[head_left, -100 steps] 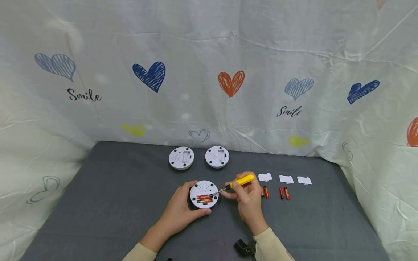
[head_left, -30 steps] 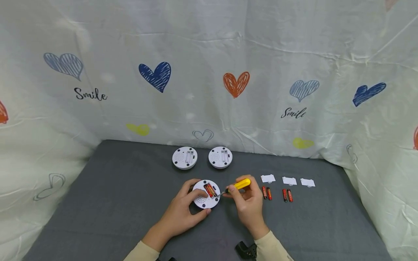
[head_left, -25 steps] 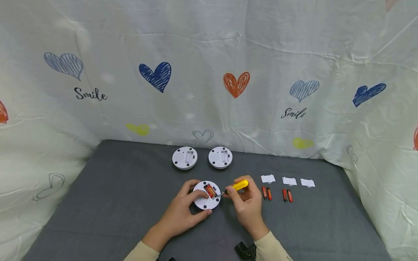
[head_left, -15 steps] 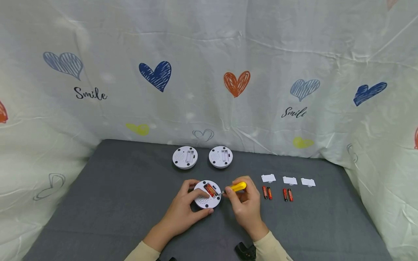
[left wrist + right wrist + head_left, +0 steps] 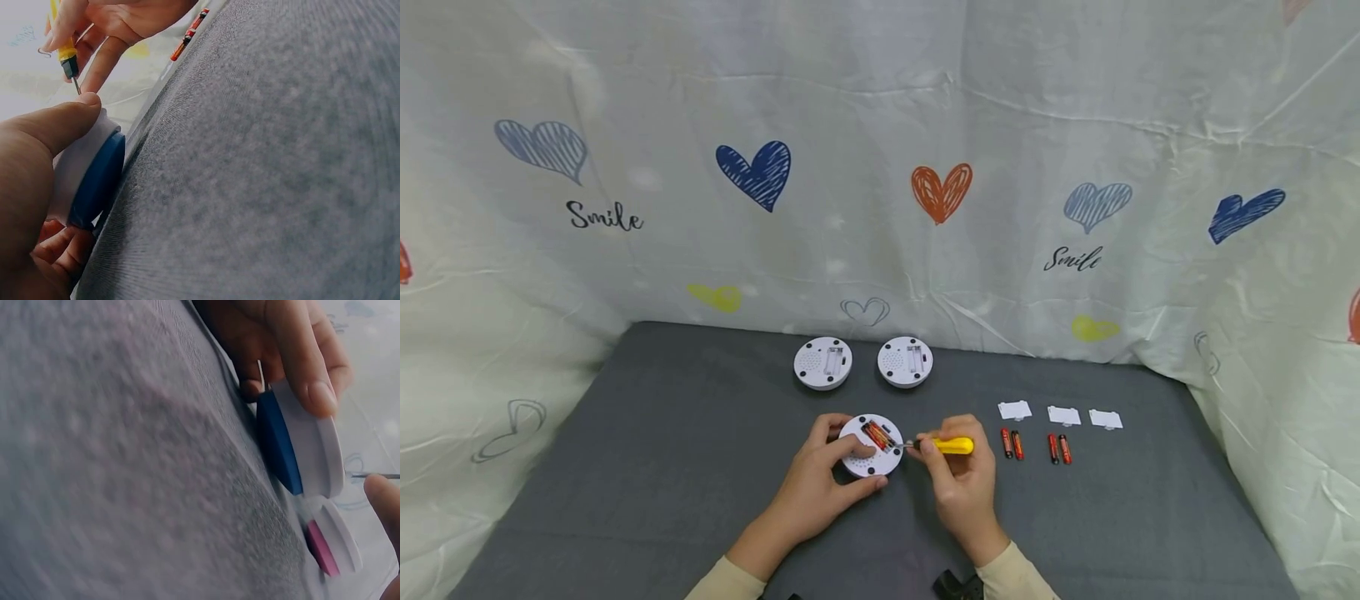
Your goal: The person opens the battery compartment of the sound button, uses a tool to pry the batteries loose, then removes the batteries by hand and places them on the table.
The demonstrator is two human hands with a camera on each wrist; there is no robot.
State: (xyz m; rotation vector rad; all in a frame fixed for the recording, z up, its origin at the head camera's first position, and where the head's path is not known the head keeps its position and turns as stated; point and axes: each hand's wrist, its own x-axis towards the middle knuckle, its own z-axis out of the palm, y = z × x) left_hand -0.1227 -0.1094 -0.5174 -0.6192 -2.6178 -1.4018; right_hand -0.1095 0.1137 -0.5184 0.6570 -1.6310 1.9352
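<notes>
My left hand [image 5: 805,493] holds a round white device [image 5: 878,464], thumb at its near edge and index finger lying over its face. Two red batteries [image 5: 878,436] sit side by side in its uncovered battery compartment. A blue part [image 5: 276,442] shows below the white housing in the right wrist view. My right hand [image 5: 964,492] grips a screwdriver by its yellow handle [image 5: 955,446]. Its metal shaft points left, with the tip at the compartment's right end. In the left wrist view, the screwdriver [image 5: 67,55] appears beyond my left thumb [image 5: 72,122].
Two similar white devices [image 5: 823,363] with uncovered compartments stand at the table's back; one has a pink part [image 5: 322,549]. To the right lie three white battery covers [image 5: 1015,410] and two pairs of red batteries [image 5: 1060,449]. A printed curtain [image 5: 850,250] hangs behind the table.
The device has been turned in my left hand, and my index finger has come over its face. Lately the screwdriver's handle has dropped until it lies nearly level, as my right hand moved slightly nearer.
</notes>
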